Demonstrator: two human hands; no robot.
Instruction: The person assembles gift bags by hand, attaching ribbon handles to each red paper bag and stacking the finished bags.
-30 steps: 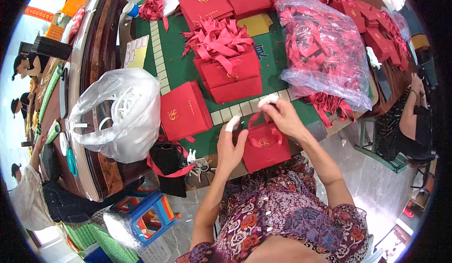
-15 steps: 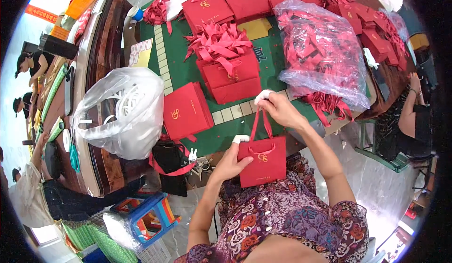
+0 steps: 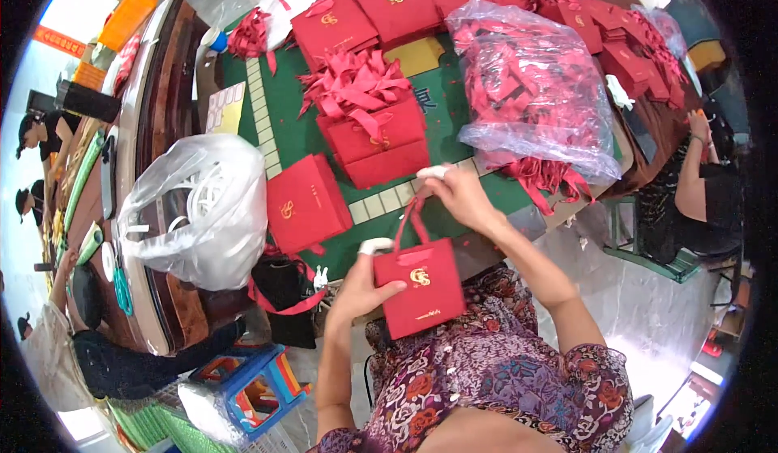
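Observation:
Above my lap, in front of the table edge, I hold a small red paper gift bag [image 3: 421,291] with a gold emblem. My left hand [image 3: 362,287] grips its left side, thumb across the front. Up at the top, my right hand [image 3: 463,198] pinches the red ribbon handle [image 3: 415,224] and pulls it taut. White wraps cover a fingertip on each hand. Just beyond, a stack of flat red bags [image 3: 308,206] lies on the green tabletop. Behind it stands a taller pile of red bags [image 3: 381,157] topped with loose ribbon handles [image 3: 356,88].
A clear plastic sack of red ribbons [image 3: 535,96] sits at the right. To the left is a white plastic bag [image 3: 203,226] with white cord. More red bags [image 3: 395,7] line the far side. A blue plastic stool [image 3: 255,388] stands lower left; people sit at both sides.
The view has shifted slightly. Both hands and the red bag have moved a little left, and the bag now tilts, with its handle still held up by my right hand.

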